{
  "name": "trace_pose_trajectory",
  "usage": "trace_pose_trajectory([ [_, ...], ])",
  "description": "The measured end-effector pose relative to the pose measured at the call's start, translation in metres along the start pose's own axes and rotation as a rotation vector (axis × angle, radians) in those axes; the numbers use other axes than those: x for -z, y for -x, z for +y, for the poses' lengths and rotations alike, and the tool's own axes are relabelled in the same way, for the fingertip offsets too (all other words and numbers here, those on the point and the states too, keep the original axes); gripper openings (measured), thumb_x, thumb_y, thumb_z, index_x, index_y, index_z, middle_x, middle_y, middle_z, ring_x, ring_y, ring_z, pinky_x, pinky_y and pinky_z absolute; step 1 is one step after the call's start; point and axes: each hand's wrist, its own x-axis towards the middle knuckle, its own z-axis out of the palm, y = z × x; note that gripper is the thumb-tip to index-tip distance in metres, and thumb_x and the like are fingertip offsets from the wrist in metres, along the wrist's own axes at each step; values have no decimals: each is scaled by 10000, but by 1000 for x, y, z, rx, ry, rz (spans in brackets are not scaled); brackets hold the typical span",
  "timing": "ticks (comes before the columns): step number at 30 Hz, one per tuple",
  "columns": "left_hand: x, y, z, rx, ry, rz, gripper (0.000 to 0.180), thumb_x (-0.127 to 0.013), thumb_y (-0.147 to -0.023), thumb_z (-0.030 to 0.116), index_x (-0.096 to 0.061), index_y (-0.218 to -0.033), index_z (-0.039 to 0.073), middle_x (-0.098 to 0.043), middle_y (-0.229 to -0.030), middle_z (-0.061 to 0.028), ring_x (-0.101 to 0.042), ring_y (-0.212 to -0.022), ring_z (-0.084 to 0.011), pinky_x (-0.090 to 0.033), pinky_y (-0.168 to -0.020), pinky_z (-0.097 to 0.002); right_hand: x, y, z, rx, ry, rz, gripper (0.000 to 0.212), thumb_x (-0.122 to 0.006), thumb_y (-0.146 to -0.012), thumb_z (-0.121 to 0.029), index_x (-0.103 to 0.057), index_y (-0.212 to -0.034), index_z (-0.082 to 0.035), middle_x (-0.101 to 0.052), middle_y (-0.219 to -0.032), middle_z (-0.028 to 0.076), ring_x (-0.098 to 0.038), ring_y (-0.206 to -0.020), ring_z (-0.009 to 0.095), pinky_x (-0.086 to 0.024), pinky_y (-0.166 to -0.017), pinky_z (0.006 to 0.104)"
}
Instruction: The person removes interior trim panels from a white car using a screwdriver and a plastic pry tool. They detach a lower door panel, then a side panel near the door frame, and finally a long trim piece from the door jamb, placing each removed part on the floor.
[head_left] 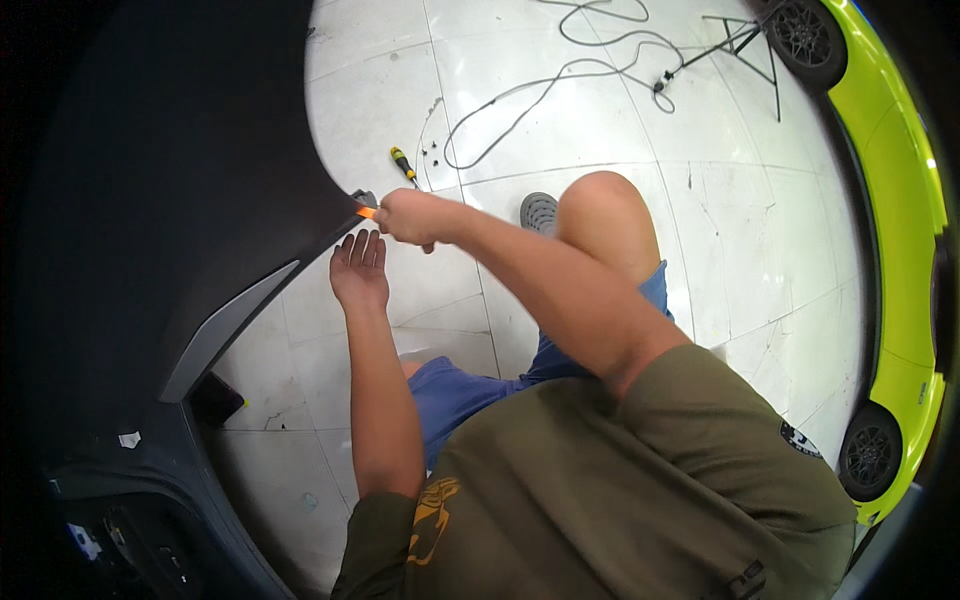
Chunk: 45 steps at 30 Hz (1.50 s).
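we hold an orange tool [366,213] in our right hand's [412,216] closed grip at the dark panel's [200,150] corner; our left hand [360,272] is open, empty, beside the panel's edge. well right of the panel, our sleeve [735,425] bears a printed patch [800,439].

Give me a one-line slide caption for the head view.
Right hand grips an orange item at the edge of a dark panel, left hand open nearby.

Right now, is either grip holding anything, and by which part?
Right grip: an orange tool, one end protruding toward the dark panel; the held part is hidden in the fist. Left grip: open, nothing visible in it.
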Motion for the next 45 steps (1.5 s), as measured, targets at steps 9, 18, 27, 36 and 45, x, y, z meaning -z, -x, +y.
trace_pose_trajectory([
  [9,-39,24,-2,16,265,-316,777,-561,-802,514,-290,-1321,3,-390,-1312,-131,-340,-1268,-351,-276,-1043,-492,-38,-24,54,444,-1,214,430,-304,-963,-278,-546,-937,77,-561,-644,163,-568,-472,264,-485,-477,376],
  [18,-83,22,-35,-168,488,-126,1009,-619,-657,691,-265,-1341,39,-335,-1373,-108,-253,-1317,-327,-169,-1081,-519,97,-14,66,172,-327,-172,352,-395,-916,-263,-574,-991,30,-474,-603,66,-401,-386,155,-361,-385,311],
  [27,-86,-12,-40,-191,722,-42,715,-454,-835,548,-377,-1248,-31,-439,-1218,-221,-387,-1195,-364,-320,-1010,-508,84,-81,60,238,-82,-460,331,-399,-887,-219,-594,-922,46,-485,-551,94,-479,-404,210,-421,-401,343],
  [36,-82,-38,-44,-306,414,159,448,-486,-825,406,-534,-970,-15,-570,-914,-184,-567,-860,-337,-478,-838,-430,73,-90,58,267,207,-361,345,-461,-755,-67,-597,-1065,2,-637,-825,183,-624,-637,281,-507,-554,355],
  [45,-64,-29,-41,-216,449,88,344,-471,-855,333,-518,-1041,47,-575,-986,-92,-567,-971,-226,-465,-850,-404,78,-67,44,438,-42,-176,341,-403,-921,-282,-574,-995,4,-609,-835,187,-599,-760,322,-483,-683,422],
])
